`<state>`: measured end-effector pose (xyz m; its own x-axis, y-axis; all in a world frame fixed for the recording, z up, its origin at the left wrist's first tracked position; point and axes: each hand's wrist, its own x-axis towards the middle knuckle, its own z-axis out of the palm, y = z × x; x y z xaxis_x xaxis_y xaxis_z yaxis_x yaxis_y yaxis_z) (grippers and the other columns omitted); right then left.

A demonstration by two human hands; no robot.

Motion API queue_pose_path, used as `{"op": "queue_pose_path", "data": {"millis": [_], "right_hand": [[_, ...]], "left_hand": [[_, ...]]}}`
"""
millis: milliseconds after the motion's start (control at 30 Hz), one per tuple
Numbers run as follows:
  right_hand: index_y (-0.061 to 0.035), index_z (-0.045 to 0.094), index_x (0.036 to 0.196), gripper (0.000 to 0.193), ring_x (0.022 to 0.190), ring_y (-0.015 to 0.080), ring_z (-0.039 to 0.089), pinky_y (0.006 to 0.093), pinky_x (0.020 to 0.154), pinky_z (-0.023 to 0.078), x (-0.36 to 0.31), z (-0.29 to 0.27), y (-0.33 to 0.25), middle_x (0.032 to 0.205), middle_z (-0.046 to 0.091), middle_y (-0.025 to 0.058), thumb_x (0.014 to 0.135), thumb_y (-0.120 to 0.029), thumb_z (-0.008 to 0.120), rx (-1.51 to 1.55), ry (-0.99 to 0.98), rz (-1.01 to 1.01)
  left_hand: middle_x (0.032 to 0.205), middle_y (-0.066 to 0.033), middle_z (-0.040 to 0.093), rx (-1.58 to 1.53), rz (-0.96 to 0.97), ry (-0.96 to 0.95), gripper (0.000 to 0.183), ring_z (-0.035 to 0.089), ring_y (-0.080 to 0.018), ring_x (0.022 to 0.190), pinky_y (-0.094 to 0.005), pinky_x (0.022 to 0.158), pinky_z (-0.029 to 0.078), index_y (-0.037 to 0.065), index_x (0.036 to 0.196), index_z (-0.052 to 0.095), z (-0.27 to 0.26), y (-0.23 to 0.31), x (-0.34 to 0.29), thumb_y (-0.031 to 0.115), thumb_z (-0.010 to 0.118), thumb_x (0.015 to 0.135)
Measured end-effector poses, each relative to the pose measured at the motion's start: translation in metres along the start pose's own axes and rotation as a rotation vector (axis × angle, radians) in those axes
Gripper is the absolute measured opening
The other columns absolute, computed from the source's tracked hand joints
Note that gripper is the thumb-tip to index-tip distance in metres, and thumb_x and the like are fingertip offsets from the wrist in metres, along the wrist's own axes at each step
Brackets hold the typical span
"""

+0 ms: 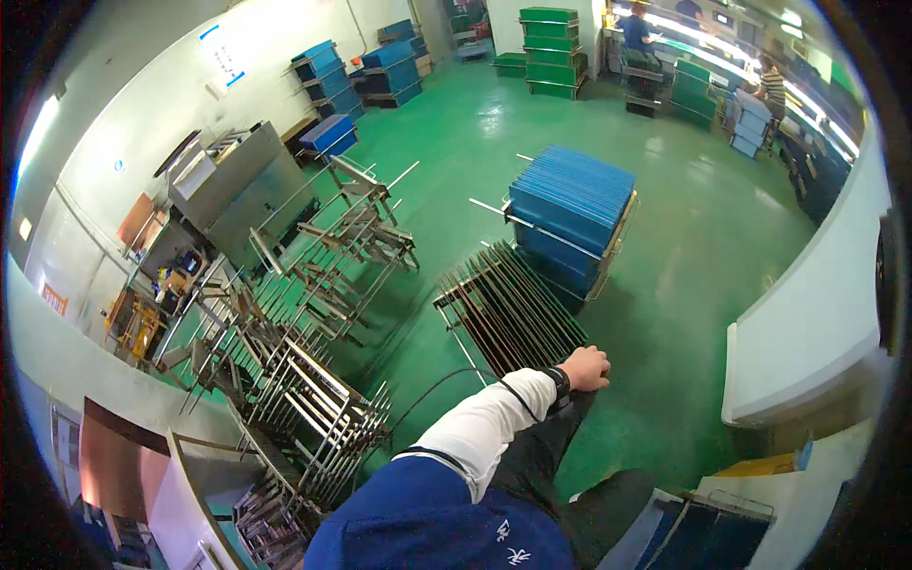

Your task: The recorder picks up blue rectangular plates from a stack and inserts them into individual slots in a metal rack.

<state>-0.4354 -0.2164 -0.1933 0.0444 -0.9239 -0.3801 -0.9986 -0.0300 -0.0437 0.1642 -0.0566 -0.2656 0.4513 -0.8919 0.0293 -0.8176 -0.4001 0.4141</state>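
My left hand (584,369) reaches across from the lower left, in a white sleeve with a dark band at the wrist. Its fingers are curled; what they hold, if anything, is hidden. The hand is at the near right corner of a slotted rack (508,309) of thin dark panels in parallel rows, above my dark trouser leg (570,427). A thin black cord (432,385) runs from my arm toward the left. Just beyond the rack stands a ridged blue stack (570,195) on a metal frame. My right hand is out of view.
Metal rod frames (332,247) crowd the left side. A grey cabinet (242,195) stands by the wall. Blue bins (328,81) and green bins (553,47) are stacked at the back. People work at a lit bench far right. A white casing (807,332) juts in at right.
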Motion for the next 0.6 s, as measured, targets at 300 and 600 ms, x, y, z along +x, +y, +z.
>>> {"op": "queue_pose_path", "data": {"millis": [300,600], "right_hand": [[0.0047,0.058,0.11,0.046,0.103,0.0353,0.055,0.0398,0.088,0.042,-0.012,-0.008,-0.013,0.113,0.059,0.0211,0.08,-0.03,0.062,0.013,0.018,0.01],[0.0081,0.06,0.101,0.041,0.093,0.0381,0.058,0.0409,0.08,0.044,-0.022,-0.01,-0.022,0.102,0.062,0.0245,0.078,-0.026,0.062,0.038,0.064,0.004]], "left_hand": [[0.09,-0.0077,0.061,0.074,-0.057,-0.059,0.03,0.054,-0.027,0.098,-0.0427,0.08,0.043,0.012,0.085,0.069,-0.01,0.014,0.0,0.038,0.062,0.072],[0.103,-0.0106,0.064,0.114,-0.291,-0.261,0.036,0.056,-0.0293,0.103,-0.0432,0.082,0.047,0.008,0.096,0.068,-0.018,0.028,0.024,0.036,0.06,0.074]]}}
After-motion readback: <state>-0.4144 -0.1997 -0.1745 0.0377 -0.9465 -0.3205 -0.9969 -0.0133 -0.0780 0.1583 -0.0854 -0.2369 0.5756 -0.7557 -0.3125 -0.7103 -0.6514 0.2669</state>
